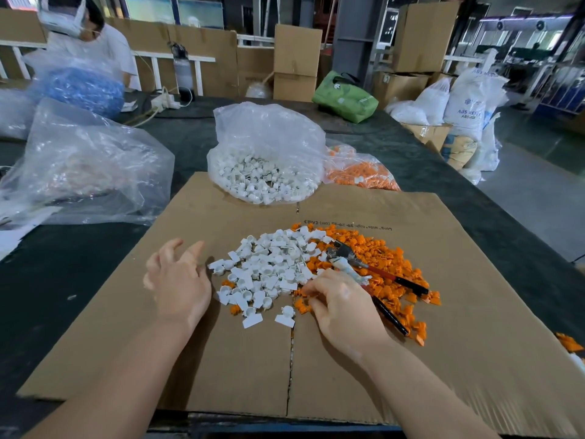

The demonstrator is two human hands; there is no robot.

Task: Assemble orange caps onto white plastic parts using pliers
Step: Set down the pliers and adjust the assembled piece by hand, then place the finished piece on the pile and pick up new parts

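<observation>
A heap of white plastic parts (269, 264) lies on the flattened cardboard sheet (221, 359), with a heap of orange caps (383, 255) to its right. Pliers (373, 267) with red and black handles lie across the orange heap. My left hand (179, 280) hovers at the left edge of the white heap, fingers spread and loosely bent, holding nothing. My right hand (343, 305) rests palm down where the two heaps meet, fingertips curled into the pieces beside the pliers; what they pinch is hidden.
A clear bag of white parts (262, 160) and a bag of orange caps (361, 172) stand behind the cardboard. Large clear bags (85, 166) lie left. A person sits at the far left. Boxes, a green bag and sacks stand behind and right of the dark table.
</observation>
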